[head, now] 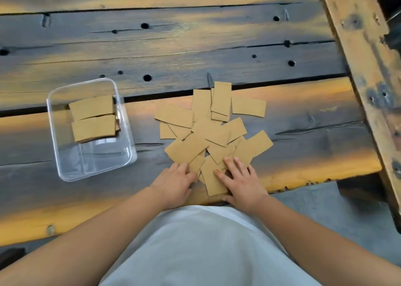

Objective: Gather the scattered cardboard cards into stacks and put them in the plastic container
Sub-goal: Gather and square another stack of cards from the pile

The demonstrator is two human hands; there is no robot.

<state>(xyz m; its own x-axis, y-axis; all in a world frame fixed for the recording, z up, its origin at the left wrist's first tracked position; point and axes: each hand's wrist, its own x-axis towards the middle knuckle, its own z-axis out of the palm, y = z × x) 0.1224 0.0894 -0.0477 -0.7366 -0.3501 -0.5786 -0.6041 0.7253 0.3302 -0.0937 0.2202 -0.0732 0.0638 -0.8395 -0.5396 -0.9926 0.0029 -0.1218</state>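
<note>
A pale shirt fills the near edge; beyond it the left hand and right hand lie flat, fingers spread, clamped on nothing, flanking a near card whose long axis runs near-to-far; the scattered cards fan out just beyond, pointing every way; the plastic container, two stacks inside, sits left, nearer the left hand.

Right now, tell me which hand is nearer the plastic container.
Left. The left hand rests on the near edge of the card pile, just right of the plastic container. The right hand lies farther right, flat on the cards.
</note>
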